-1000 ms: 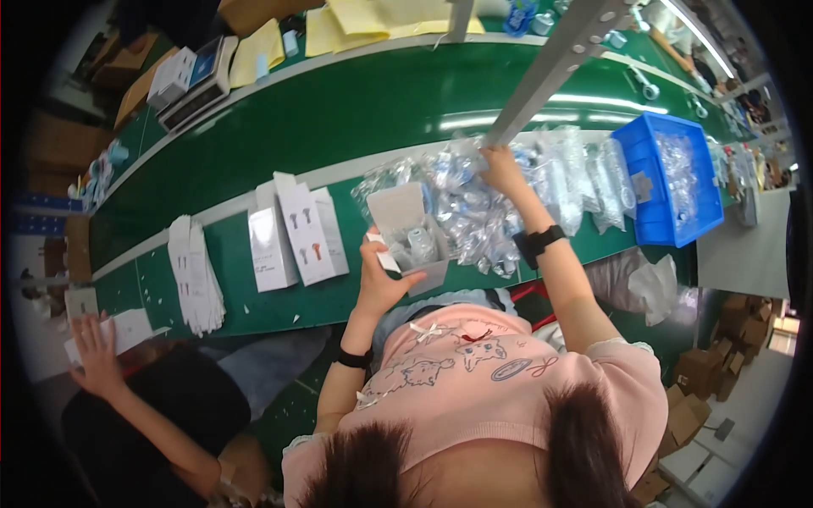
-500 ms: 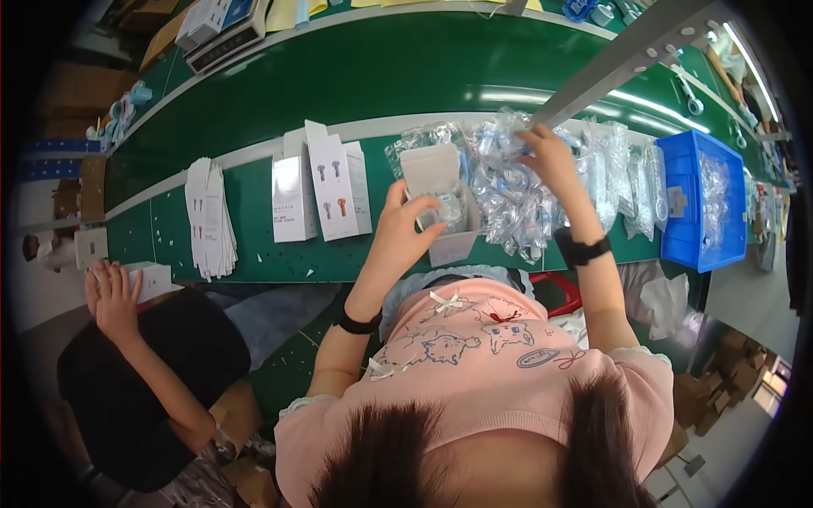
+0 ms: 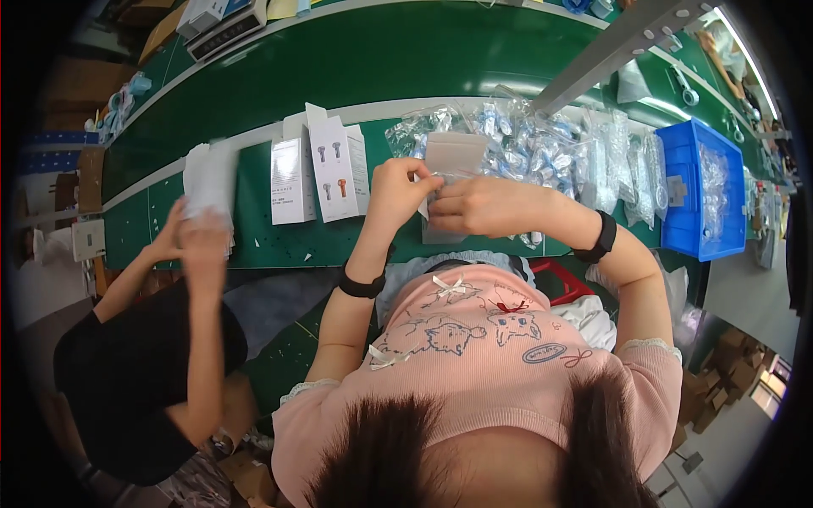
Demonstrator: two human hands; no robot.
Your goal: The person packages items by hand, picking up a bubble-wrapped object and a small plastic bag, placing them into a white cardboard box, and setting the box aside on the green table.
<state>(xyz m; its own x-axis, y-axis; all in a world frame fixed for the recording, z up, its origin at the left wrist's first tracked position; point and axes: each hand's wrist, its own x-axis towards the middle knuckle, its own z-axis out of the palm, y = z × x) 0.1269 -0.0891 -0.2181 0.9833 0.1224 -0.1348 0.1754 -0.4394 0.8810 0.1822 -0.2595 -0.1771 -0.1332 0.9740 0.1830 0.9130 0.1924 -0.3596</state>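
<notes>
Hands first: my left hand (image 3: 396,190) and my right hand (image 3: 474,206) meet over the near edge of the green desk (image 3: 254,245), both closed on a small grey box (image 3: 453,157). My left fingers pinch its left side, and my right fingers grip its lower part from the right, so the box stands between the two hands, its flap rising above them. Just behind it, touching or nearly so, lies a heap of clear bags (image 3: 525,144) with small pale parts inside. To the left of my left hand, near but apart, several white cartons (image 3: 318,169) stand upright in a row on the desk. Far right, beyond the bags, sits a blue bin (image 3: 699,190) holding more clear bags. A grey metal bar (image 3: 614,46) crosses above the heap. At my far left a person in black lifts both hands (image 3: 199,233) around a white stack (image 3: 207,178).
</notes>
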